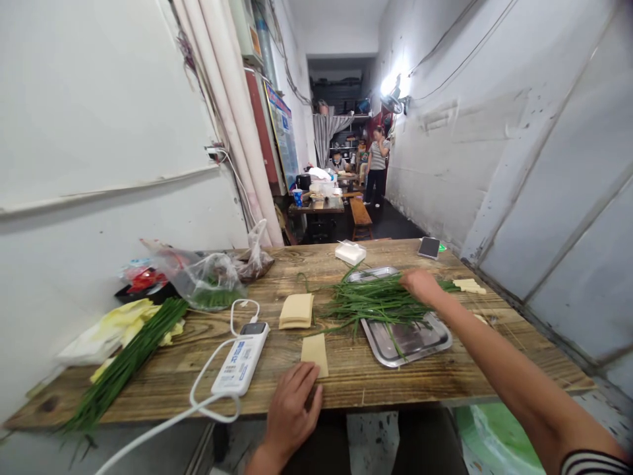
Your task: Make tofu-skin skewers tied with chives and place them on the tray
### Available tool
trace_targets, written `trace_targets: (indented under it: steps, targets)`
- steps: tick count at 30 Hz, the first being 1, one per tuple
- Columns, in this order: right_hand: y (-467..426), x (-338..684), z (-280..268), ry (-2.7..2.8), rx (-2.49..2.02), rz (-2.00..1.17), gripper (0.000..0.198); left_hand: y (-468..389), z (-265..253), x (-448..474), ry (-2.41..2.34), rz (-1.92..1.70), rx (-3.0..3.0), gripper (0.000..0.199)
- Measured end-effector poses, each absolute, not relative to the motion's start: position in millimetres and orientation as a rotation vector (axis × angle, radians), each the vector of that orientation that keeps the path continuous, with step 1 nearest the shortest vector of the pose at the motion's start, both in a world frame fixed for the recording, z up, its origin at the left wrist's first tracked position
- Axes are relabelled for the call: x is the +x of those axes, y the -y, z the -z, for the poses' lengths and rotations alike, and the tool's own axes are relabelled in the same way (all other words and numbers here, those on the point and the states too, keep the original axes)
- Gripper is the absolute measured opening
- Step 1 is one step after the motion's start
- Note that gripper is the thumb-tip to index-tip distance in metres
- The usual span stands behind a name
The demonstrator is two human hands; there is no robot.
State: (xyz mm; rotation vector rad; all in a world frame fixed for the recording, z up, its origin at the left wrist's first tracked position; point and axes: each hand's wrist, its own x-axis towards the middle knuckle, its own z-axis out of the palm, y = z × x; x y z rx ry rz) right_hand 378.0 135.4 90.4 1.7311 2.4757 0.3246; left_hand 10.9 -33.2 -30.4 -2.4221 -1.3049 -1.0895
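Observation:
My left hand (pixel 293 404) rests near the table's front edge, its fingers lying on the lower left corner of a thin, pale-yellow square sheet that looks like tofu skin (pixel 315 353). Just behind it sits a stack of similar sheets (pixel 297 310). Further right, my right hand (pixel 420 288) reaches across to a loose pile of green chives (pixel 368 300), its fingers closed on some at the pile's right side. The pile lies across a metal tray (pixel 408 343) and overhangs its left rim. Past that hand are several pale-yellow rolled pieces (pixel 469 285).
A white power bank (pixel 241 369) with a cable lies left. Beyond it are a chive bundle (pixel 133 356), plastic bags (pixel 212 280) and a black container (pixel 143 290). A white box (pixel 351 252) and a phone (pixel 429 247) lie at the back. Two people are in the background.

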Motion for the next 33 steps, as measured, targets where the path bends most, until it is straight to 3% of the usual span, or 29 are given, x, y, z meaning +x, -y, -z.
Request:
trace_targets:
  steps: [6,11,16,20,25,27,30,33]
  targets:
    - [-111,403,-137,-2.475,1.765,-0.302,0.023,34,24,9,1.329,1.133,-2.459,0.029]
    - [-63,394,-169,-2.632,1.653,-0.331,0.028,32,-12,27,1.266,1.235,-2.384,0.028]
    - [-21,350,-168,-2.753,1.528,-0.434,0.028,11,-69,86,0.941,1.28,-2.439,0.034]
    - [-2,327,-161,-2.848,1.43,-0.473,0.025,-14,-103,132,1.009,1.05,-2.724,0.04]
    - [17,336,-157,-3.151,1.425,-0.459,0.02,-20,-120,150,1.107,0.936,-3.249,0.027]
    - [27,345,-150,-3.308,1.509,-0.429,0.021,-17,-120,149,1.197,1.105,-3.322,0.03]
    - [43,355,-128,-3.408,1.974,-0.284,0.039,-10,-119,149,1.402,1.413,-3.428,0.039]
    - [55,351,-98,-3.364,2.426,0.175,0.047,-3,-117,150,1.62,1.552,-3.59,0.042]
